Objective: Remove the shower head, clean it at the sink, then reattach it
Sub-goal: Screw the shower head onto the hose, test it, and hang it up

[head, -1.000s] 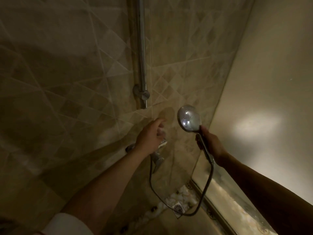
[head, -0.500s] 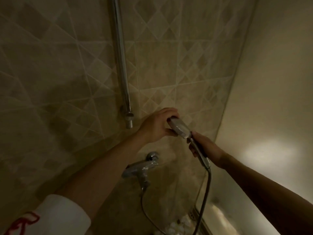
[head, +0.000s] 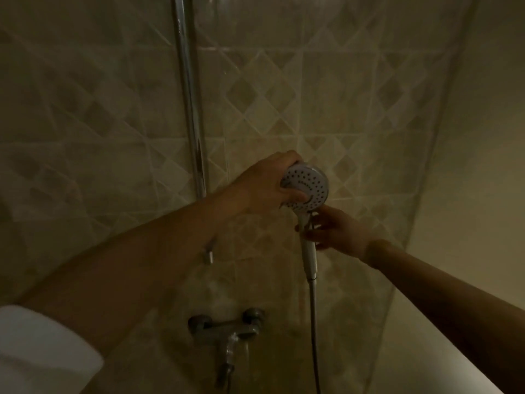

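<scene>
Sleeve (head: 42, 348), white, sits nearest at lower left on the left arm. Further out, the left hand (head: 261, 186) grips the rim of the shower head (head: 308, 184), fingers curled over its top and thumb on the pale, round spray face with its dark nozzle holes turned towards the camera. Just below, the right hand (head: 335, 231) pinches the handle, from which a hose (head: 314, 336) hangs. Behind are a chrome mixer tap (head: 227, 328), a vertical rail (head: 190, 103) and the diamond-tiled wall (head: 355, 95)

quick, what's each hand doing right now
Left hand: closed, gripping the round shower head by its rim.
Right hand: closed, holding the shower head's handle just below the head.
</scene>
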The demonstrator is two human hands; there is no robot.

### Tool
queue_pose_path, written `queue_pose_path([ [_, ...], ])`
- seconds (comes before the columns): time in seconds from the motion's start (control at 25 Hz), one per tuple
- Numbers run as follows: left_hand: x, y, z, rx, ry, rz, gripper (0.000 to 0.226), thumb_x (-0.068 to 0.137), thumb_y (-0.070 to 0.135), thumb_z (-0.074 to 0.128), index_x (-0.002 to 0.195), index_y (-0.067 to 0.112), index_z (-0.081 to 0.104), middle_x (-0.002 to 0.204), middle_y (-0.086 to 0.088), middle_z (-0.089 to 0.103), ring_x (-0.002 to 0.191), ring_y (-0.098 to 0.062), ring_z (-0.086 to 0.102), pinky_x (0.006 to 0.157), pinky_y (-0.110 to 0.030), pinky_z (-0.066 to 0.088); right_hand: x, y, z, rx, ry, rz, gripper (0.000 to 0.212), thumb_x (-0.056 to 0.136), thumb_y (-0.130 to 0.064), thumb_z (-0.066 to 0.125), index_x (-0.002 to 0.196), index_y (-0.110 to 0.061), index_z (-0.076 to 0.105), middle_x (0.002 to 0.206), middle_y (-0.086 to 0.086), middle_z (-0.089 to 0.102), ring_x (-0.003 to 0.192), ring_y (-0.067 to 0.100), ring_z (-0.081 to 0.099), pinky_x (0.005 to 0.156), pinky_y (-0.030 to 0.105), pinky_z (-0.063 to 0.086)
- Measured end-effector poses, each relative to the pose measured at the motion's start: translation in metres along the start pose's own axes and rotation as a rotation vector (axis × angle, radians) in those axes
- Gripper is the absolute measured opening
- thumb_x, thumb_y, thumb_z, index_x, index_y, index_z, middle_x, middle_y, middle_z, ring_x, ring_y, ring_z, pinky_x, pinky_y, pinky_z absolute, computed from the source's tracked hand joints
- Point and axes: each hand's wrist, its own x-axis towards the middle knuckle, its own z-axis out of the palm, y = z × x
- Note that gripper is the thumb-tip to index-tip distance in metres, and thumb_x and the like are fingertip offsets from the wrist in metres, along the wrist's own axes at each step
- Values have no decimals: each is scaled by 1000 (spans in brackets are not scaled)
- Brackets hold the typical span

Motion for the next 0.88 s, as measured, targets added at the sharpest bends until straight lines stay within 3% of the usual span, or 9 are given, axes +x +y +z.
queue_pose_path([
  [0.24, 51, 40, -84, 256, 35, 74, 56, 80, 35, 72, 125, 22, 43, 121, -3, 54, 106, -19, 55, 80, -36, 54, 40, -86, -35, -92, 118, -135, 34, 84, -17, 75, 113, -23, 57, 99, 2, 68, 83, 17, 71, 70, 35, 60],
  [0.4, 75, 76, -153, 367, 112, 118, 56, 84, 30, 69, 131, 21, 39, 128, -6, 53, 108, -17, 53, 69, -16, 46, 48, -164, -67, -152, 184, -254, 40, 84, -13, 73, 119, -18, 54, 94, 5, 70, 79, 19, 71, 72, 38, 59],
  [0.48, 86, 96, -191, 401, 159, 130, 57, 86, 26, 68, 133, 22, 37, 131, -5, 51, 107, -13, 49, 66, -13, 43, 52, -205, -85, -135, 218, -304, 46, 83, -11, 74, 123, -20, 51, 95, 6, 71, 79, 21, 72, 68, 36, 59],
  [0.68, 107, 133, -262, 522, 233, 148, 59, 87, 23, 67, 136, 25, 35, 136, -5, 48, 115, -18, 49, 73, -24, 49, 63, -287, -106, -94, 282, -399, 49, 82, -7, 75, 120, -23, 50, 94, 6, 71, 76, 20, 72, 62, 35, 58],
  [0.88, 121, 160, -310, 660, 326, 162, 61, 89, 21, 64, 140, 28, 31, 143, -8, 43, 128, -27, 44, 83, -31, 47, 70, -344, -118, -15, 359, -489, 50, 84, 0, 71, 128, -14, 52, 94, 6, 70, 76, 23, 70, 66, 37, 59],
])
